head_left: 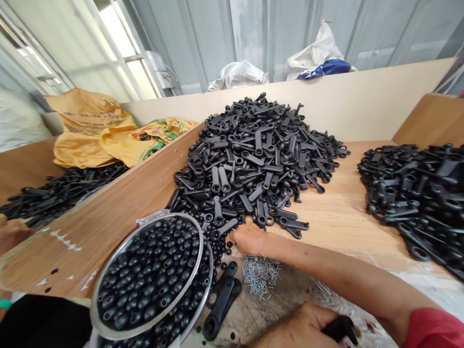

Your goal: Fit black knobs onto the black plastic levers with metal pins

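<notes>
Your left hand (300, 328) is clenched low in the view around a black plastic lever (340, 328), its end sticking out past your fingers. Your right hand (250, 240) stretches out from a red sleeve (435, 331) and sits curled at the foot of a big heap of black ring-ended levers (253, 154); you can't tell whether it grips anything. Just beside that hand lie loose small black oval pieces (219, 252) and, nearer you, a scatter of thin silver pins (261, 275) on a pale sheet (250, 319). Two more black levers (221, 302) lie between those pins and a steel bowl (165, 216), which is heaped with the same oval pieces and touches the heap's near edge. The heap rests on a wooden board (337, 217), with a second heap of levers (413, 203) off to your right. Past a wooden divider (90, 232) on your left lies a third pile of levers (61, 193), below yellow woven sacks (94, 130). Another person's hand (12, 234) shows at the far left edge, and white sacks (239, 75) slump behind the back panel (326, 104)
</notes>
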Available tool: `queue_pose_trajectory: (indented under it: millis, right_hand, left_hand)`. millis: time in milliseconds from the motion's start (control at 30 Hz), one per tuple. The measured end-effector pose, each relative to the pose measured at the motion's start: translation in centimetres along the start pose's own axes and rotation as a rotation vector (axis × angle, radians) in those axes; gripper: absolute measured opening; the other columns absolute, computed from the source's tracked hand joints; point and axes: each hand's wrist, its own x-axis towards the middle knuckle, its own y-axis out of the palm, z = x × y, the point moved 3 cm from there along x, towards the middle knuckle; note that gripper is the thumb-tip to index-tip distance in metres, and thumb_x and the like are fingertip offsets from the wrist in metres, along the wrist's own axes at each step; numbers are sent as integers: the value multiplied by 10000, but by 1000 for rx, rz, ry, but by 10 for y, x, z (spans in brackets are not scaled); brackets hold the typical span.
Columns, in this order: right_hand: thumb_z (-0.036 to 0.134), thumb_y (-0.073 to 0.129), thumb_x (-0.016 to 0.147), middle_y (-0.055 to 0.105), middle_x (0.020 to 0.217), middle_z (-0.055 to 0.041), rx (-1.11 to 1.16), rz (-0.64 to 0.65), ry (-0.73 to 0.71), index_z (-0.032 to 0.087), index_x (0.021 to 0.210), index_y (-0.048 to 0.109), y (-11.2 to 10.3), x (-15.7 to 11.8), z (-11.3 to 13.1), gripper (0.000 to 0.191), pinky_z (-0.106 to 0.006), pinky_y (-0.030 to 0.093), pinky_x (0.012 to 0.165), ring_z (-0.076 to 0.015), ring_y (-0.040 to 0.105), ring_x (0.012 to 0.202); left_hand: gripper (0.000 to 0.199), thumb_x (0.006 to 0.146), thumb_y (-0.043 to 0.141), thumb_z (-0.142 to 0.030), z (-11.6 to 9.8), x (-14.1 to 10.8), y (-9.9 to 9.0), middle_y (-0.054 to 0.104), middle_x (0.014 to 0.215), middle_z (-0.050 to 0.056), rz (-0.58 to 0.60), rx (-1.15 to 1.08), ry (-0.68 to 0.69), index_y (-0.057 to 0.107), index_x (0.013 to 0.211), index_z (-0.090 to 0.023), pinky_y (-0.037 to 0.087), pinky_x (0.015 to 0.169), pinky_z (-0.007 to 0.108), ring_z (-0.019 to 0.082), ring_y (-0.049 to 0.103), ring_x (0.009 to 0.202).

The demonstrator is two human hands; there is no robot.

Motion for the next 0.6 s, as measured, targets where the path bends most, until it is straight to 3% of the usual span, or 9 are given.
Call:
queue_pose_trajectory:
  millis: [100, 167, 233, 300, 400, 500, 600]
  right_hand:
    - [85, 509, 765, 654, 794, -53, 165, -115, 96, 159, 906, 656, -18, -54, -35, 217, -275, 476, 660, -188, 614, 763]
    - [143, 421, 835, 617, 700, -18, 350, -240, 191, 150, 980, 623, -19, -100, -60, 249, -215, 459, 553, -126, 583, 619]
    - [270, 464, 832, 556, 573, 4, 790, -448, 308, 121, 917, 620, -4, -146, -79, 232, -190, 406, 426, -101, 511, 456]
    - [382, 637, 715, 555, 546, 6, 1337, -635, 384, 124, 820, 631, 24, -179, -87, 279, -175, 358, 357, -86, 471, 383]
    - [373, 787, 582, 587, 566, -12, 1799, -729, 379, 121, 773, 659, 62, -200, -77, 341, -150, 344, 328, -73, 472, 364]
    - [330, 813, 577, 592, 558, -18, 1944, -770, 310, 110, 763, 677, 78, -199, -67, 319, -136, 365, 327, -66, 475, 357]
    - [316, 814, 585, 595, 555, -22, 2008, -783, 263, 102, 767, 684, 82, -195, -65, 309, -132, 376, 327, -65, 477, 353]
  left_hand:
    - [325, 506, 610, -341, 3, 8, -4, 512, 497, -20, -285, -199, 91, 591, 734, -111, 257, 378, 201, 70, 355, 346]
    - [229, 554, 539, -328, -1, 8, -9, 486, 514, -24, -512, -223, 236, 531, 663, -127, 266, 414, 204, 58, 343, 375]
    - [201, 597, 528, -317, -5, 9, -12, 476, 575, -28, -642, -193, 332, 519, 683, -136, 311, 482, 201, 62, 373, 462]
    - [308, 638, 533, -338, -7, 10, -14, 477, 625, -30, -697, -145, 364, 564, 870, -138, 349, 525, 207, 79, 395, 522]
    - [480, 719, 487, -384, -5, 13, -15, 543, 726, 6, -741, 74, 372, 523, 1130, -139, 424, 620, 256, 125, 479, 623]
    - [454, 778, 425, -352, -2, 14, -12, 615, 884, 53, -771, 332, 384, 510, 1174, -147, 454, 789, 317, 169, 560, 808]
    - [429, 819, 380, -310, -1, 13, -9, 641, 985, 71, -783, 489, 433, 493, 1198, -143, 474, 820, 308, 167, 596, 887]
